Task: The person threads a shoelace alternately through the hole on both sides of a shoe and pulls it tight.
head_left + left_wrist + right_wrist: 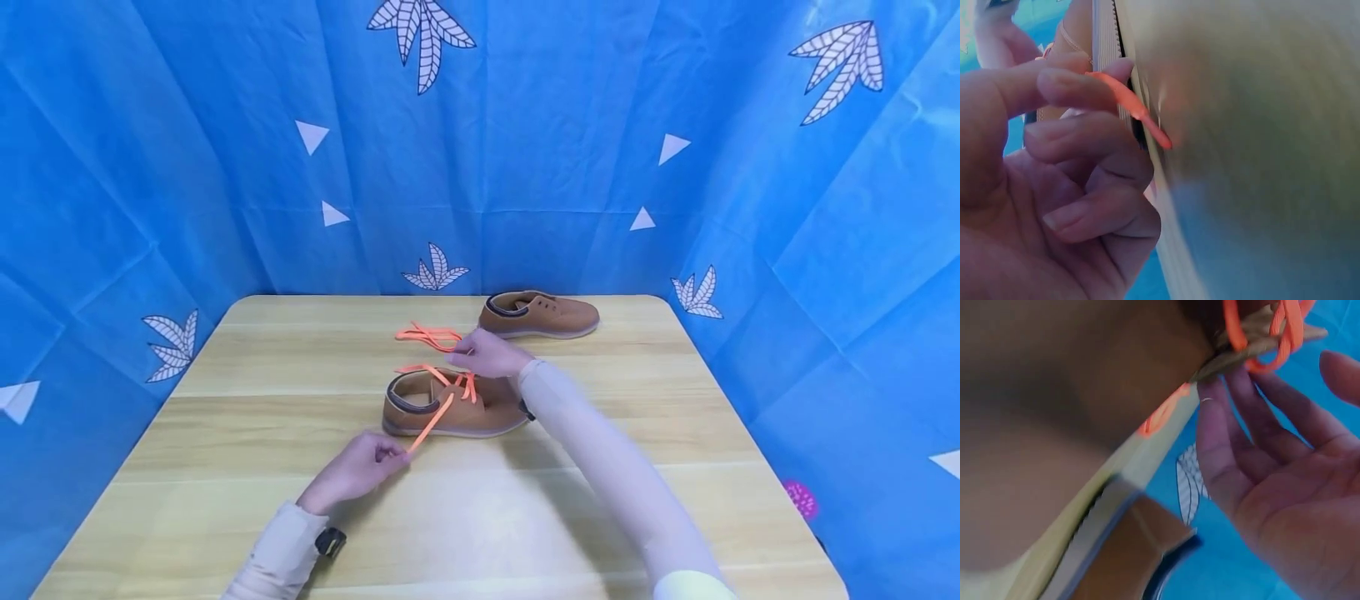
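A blue curtain [487, 167] fills the upper frame and both sides; a wood-grain table [480, 517] occupies the lower part. The near shoe [456, 422], brown, stands upright at centre; the far shoe [558, 317], also brown, stands above and right of it. Left hand [354, 473], lower left of centre: thumb and forefinger pinch one end of the near shoe's orange lace [432, 422]; other fingers curled. Right hand [491, 354], centre: fingers nearly straight, thumb apart, fingertips at the lacing flap [1244, 355]. A spare lace [429, 335] lies folded at its left.
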A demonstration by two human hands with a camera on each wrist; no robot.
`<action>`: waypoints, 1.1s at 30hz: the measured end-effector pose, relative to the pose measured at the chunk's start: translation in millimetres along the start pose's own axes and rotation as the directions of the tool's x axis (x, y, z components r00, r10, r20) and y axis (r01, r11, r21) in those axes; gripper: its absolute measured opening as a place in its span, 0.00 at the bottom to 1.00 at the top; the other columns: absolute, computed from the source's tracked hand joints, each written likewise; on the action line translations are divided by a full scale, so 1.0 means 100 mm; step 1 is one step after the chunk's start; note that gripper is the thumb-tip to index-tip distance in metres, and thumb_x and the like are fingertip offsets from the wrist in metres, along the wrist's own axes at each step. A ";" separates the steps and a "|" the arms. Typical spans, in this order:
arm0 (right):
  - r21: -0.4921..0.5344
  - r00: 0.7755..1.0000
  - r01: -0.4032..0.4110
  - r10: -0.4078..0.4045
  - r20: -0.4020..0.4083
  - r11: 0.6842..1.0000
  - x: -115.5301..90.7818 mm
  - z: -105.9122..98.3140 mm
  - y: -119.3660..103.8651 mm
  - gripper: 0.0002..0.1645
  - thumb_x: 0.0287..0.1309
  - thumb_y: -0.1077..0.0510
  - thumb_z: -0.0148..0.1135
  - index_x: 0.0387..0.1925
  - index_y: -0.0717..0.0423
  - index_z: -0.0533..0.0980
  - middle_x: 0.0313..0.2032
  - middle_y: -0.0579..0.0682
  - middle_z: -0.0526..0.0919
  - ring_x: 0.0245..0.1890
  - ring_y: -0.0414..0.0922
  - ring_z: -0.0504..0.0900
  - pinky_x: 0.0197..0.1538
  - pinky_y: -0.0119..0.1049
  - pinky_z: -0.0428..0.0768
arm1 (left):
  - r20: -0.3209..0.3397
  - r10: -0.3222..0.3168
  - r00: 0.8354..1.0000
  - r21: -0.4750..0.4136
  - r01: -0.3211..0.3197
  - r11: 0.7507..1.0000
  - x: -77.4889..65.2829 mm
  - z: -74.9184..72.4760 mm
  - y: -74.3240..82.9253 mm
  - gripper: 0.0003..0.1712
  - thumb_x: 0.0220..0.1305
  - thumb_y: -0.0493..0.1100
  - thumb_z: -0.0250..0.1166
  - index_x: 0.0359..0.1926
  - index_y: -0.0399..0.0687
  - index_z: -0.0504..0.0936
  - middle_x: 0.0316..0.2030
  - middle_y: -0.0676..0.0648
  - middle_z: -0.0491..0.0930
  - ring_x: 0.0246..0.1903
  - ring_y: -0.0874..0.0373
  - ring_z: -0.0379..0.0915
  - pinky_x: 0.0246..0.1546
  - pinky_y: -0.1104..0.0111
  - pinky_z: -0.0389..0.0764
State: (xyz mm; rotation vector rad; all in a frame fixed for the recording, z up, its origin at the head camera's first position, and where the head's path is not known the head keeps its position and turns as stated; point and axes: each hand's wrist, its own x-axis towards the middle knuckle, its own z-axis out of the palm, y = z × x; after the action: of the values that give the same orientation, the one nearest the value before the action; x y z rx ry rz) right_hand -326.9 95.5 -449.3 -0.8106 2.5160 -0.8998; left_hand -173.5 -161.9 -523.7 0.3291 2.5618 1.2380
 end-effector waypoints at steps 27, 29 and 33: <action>0.598 0.999 -0.041 0.035 0.022 0.800 0.27 0.11 -0.38 0.19 0.77 0.59 0.54 0.59 0.67 0.78 0.42 0.53 0.89 0.51 0.47 0.87 0.68 0.48 0.79 | -0.030 0.097 0.995 0.151 -0.092 0.984 -0.06 -0.28 0.23 0.14 0.74 0.49 0.63 0.47 0.44 0.86 0.27 0.46 0.83 0.22 0.64 0.71 0.24 0.71 0.72; 0.639 1.000 -0.012 0.021 -0.007 0.769 0.22 0.08 -0.43 0.20 0.76 0.60 0.55 0.63 0.66 0.76 0.43 0.53 0.88 0.52 0.47 0.87 0.69 0.50 0.78 | -0.060 0.124 0.990 0.147 -0.114 0.983 -0.02 -0.38 0.28 0.14 0.74 0.49 0.63 0.47 0.44 0.87 0.29 0.44 0.83 0.24 0.62 0.72 0.26 0.70 0.75; 0.717 0.998 0.022 0.033 -0.062 0.697 0.14 0.01 -0.50 0.23 0.74 0.62 0.58 0.67 0.60 0.75 0.49 0.58 0.89 0.51 0.46 0.88 0.69 0.51 0.78 | -0.123 0.171 0.978 0.144 -0.153 0.978 0.11 -0.54 0.42 0.13 0.74 0.46 0.63 0.47 0.42 0.87 0.34 0.43 0.85 0.30 0.59 0.76 0.31 0.69 0.77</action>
State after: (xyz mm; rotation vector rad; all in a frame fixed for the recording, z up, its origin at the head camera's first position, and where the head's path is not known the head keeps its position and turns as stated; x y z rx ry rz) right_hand -317.7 54.3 -418.7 -0.4973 1.9149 -1.7699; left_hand -199.1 -171.6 -460.3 0.5084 2.7896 1.1811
